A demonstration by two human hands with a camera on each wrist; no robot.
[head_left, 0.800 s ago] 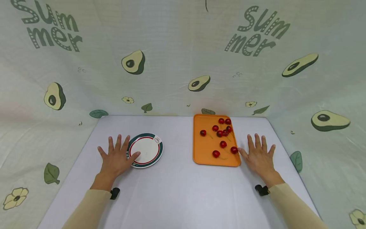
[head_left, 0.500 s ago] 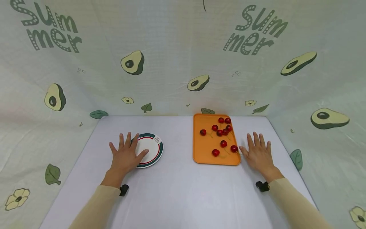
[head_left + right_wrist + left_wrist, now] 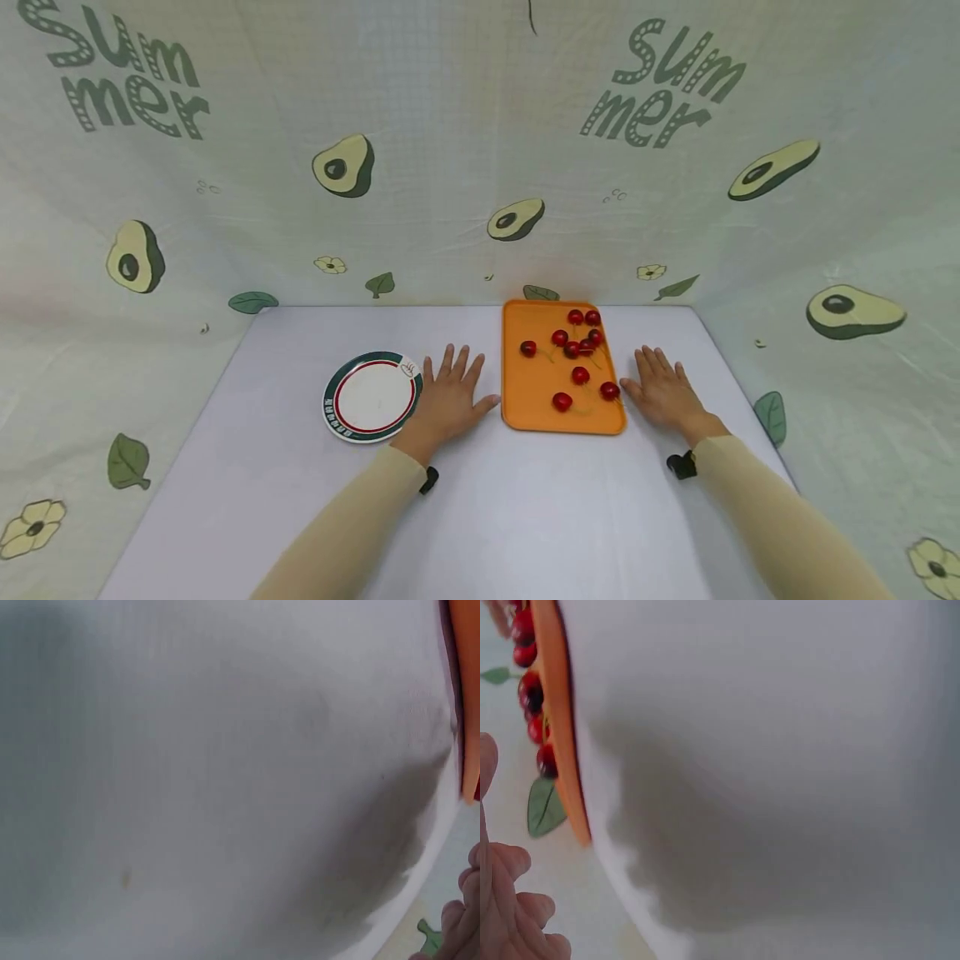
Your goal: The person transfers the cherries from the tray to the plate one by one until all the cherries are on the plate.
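My left hand is between the plate and the tray, fingers spread and straight, thumb tip right at the tray's left edge. It holds nothing; in the left wrist view its shadow falls on the white surface below. Close by the right edge of the orange tray is my right hand, fingers straight and holding nothing. Several red cherries with stems lie in the tray, mostly toward its right side. One cherry sits at the right rim near my right thumb. The round white plate has a green rim and a red ring.
A white table carries everything. Behind it and at both sides hangs a pale cloth printed with avocados, leaves and "summer". Dark wrist-worn devices show at both sleeves.
My left hand has moved right, from over the plate's left side to beside the tray. My right hand has barely shifted, its fingers drawn closer together. The plate and tray keep their places.
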